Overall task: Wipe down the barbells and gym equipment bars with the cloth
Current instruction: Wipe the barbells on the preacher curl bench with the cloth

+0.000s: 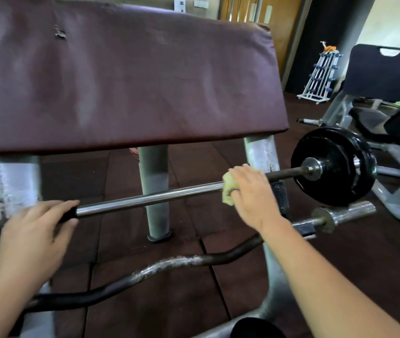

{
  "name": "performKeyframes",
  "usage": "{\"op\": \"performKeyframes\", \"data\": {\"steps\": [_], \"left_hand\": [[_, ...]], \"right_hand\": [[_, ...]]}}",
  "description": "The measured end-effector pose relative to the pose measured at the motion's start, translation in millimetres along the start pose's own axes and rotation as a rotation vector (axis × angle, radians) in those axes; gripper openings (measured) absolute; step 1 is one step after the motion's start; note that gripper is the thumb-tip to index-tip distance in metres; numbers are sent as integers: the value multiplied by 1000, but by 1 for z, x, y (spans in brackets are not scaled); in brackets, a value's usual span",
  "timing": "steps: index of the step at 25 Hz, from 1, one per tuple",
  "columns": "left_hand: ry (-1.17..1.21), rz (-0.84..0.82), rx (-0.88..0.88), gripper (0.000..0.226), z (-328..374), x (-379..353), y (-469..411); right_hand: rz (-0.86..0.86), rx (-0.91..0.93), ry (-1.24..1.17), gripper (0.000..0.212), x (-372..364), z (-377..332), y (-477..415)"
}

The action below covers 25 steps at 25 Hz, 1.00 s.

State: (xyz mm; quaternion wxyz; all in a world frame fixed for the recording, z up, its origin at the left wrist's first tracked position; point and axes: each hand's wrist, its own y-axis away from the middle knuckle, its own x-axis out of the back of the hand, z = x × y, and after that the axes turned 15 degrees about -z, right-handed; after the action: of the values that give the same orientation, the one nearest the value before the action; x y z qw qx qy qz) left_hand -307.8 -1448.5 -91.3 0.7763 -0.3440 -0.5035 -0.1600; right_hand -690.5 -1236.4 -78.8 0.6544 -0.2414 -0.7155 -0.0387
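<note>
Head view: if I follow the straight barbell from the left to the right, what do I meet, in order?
left hand gripping the straight barbell → the bar's bare chrome stretch → yellow cloth → right hand holding the cloth on the bar → dark stretch of the bar → black weight plate

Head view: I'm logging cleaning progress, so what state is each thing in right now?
Straight chrome barbell: horizontal, being wiped.
Yellow cloth: wrapped round the barbell.
Right hand: grips the cloth.
Left hand: holds the barbell's dark section.
Black round weight plate: mounted on the barbell's right end.
Curved dark curl bar: untouched, coating worn.
Maroon padded rest: cover torn.
</note>
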Motion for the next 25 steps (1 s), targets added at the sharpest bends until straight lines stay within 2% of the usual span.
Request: {"op": "performKeyframes", "data": {"steps": [2,5,8,10,12,16,20,22,25], "left_hand": [[-20,5,-51,41,45,10,-8],[3,-89,-143,40,93,-13,-27],[44,-130,-267,29,150,-34,-44],[62,-150,-269,29,174,-41,-51],[69,-179,-252,29,180,-43,-55],[90,-182,-243,33,179,-42,-57],[88,-183,-237,33,182,-42,-55],[76,-169,-249,32,181,-45,-55],[53,-173,-261,34,176,-47,-56]], "right_hand": [[23,-112,5,60,1,18,6],[34,-193,11,60,-5,-11,-3],[11,-78,-14,64,-12,-44,-5],[-38,6,-13,66,-11,-49,-1],[-67,7,7,68,-6,-28,0],[-51,-179,62,69,14,39,6],[-30,-263,82,68,8,9,1],[-18,-168,30,69,-2,-34,-1],[-55,74,-7,69,-16,-97,-2]]}}
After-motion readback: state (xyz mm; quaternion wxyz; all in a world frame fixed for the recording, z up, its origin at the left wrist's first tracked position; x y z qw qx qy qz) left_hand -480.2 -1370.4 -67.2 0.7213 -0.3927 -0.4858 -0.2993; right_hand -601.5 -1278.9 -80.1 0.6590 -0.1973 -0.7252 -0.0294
